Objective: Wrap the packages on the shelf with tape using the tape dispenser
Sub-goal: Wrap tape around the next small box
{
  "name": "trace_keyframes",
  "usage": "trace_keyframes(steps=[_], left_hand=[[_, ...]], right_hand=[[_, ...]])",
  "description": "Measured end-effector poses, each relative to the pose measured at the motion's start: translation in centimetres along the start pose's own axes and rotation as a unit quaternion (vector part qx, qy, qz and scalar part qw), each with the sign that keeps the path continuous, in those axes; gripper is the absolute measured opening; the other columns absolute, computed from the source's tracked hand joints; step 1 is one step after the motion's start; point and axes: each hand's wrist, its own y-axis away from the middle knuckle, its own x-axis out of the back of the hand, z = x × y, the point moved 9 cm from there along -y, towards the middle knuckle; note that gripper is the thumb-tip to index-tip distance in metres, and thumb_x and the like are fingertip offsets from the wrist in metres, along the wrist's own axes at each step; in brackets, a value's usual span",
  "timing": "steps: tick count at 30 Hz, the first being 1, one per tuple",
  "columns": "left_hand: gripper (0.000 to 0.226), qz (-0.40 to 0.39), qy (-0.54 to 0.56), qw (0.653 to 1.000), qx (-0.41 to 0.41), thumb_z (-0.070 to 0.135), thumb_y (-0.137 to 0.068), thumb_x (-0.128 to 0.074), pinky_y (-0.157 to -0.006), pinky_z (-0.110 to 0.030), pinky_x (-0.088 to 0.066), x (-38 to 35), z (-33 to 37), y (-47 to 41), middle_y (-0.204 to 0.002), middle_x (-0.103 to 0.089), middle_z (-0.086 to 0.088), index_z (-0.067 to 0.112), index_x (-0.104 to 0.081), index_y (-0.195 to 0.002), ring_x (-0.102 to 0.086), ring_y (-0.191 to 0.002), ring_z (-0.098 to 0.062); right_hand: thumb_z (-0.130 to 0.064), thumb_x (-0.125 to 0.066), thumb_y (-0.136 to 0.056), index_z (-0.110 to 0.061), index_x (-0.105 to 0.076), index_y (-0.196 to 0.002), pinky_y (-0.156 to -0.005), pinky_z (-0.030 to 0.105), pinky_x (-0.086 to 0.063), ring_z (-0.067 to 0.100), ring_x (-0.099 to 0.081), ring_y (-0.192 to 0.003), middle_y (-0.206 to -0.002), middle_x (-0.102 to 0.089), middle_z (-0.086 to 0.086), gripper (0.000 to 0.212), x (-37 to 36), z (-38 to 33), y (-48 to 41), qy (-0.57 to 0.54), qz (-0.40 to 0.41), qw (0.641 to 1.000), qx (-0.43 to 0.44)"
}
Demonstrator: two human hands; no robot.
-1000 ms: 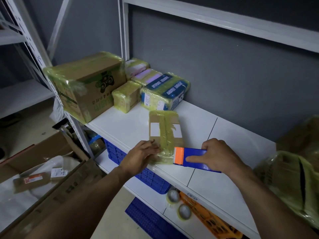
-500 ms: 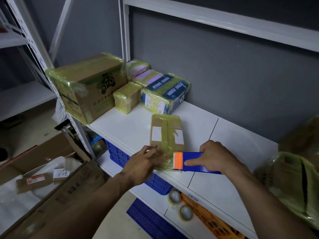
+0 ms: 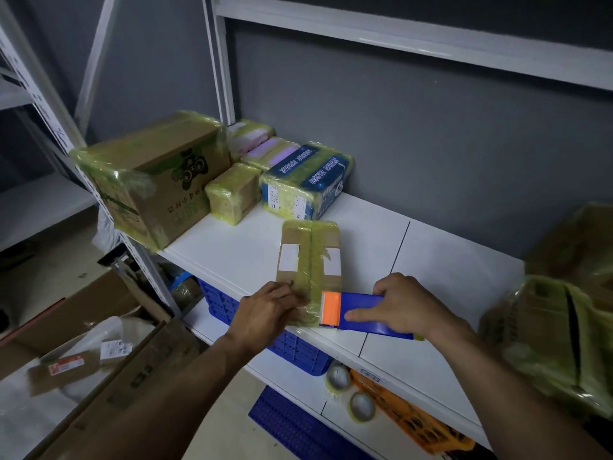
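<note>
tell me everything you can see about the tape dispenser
The dispenser has a blue body, plastic by its look, and an orange front end with a toothed cutting edge. It lies at the front of the white shelf, orange end against the near end of the flat brown package. The right hand grips it from behind, index finger stretched along its side.

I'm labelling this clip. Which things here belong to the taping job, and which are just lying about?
Job: flat package, tape dispenser, left hand, right hand, wrapped packages behind.
Lying about: blue crate, spare tape rolls, orange basket, floor carton.
</note>
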Motion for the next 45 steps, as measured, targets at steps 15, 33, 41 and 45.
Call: trace_keyframes(steps=[15,33,41,45], left_hand=[[0.071,-0.087,-0.06,0.994,0.004,0.006,-0.089,-0.066,-0.082,-0.039,-0.058,-1.9,1.8,-0.1,-0.146,-0.047,0.002,0.045,-0.047,-0.145,-0.038,-0.141,-0.025],[0.031,-0.093,0.069,0.993,0.021,0.031,-0.103,-0.055,-0.123,-0.055,-0.02,-2.3,0.7,-0.8,-0.143,-0.053,0.026,0.036,-0.066,-0.131,-0.019,-0.153,-0.014],[0.036,-0.003,-0.026,1.0,-0.016,0.012,-0.095,-0.069,-0.125,-0.052,-0.016,-0.7,1.4,0.0,-0.137,-0.065,0.008,0.029,-0.069,-0.127,-0.042,-0.144,-0.014],[0.088,-0.048,-0.097,0.994,-0.026,-0.012,-0.075,-0.071,-0.12,-0.059,-0.027,-2.6,2.2,0.2,-0.144,-0.058,0.004,0.036,-0.051,-0.147,-0.044,-0.144,-0.021]], right_hand=[[-0.076,-0.085,-0.063,-0.023,-0.06,-0.093,-0.076,0.03,-0.064,0.015,-0.073,-0.085,-0.096,-0.07,-0.007,0.065,0.3,1.1,-0.7,0.051,-0.01,0.999,-0.009],[-0.084,-0.083,-0.054,-0.024,-0.066,-0.079,-0.048,0.013,-0.043,0.004,-0.069,-0.063,-0.074,-0.069,-0.011,0.067,-0.5,2.3,0.9,-0.035,0.0,0.999,-0.016],[-0.083,-0.082,-0.056,-0.026,-0.065,-0.087,-0.053,0.013,-0.048,0.006,-0.071,-0.071,-0.084,-0.071,-0.013,0.067,-0.1,4.2,1.3,-0.041,-0.003,0.999,-0.025],[-0.08,-0.083,-0.06,-0.025,-0.066,-0.089,-0.059,0.018,-0.052,0.009,-0.072,-0.077,-0.089,-0.072,-0.01,0.065,-0.7,4.4,0.6,-0.029,0.009,0.999,-0.025]])
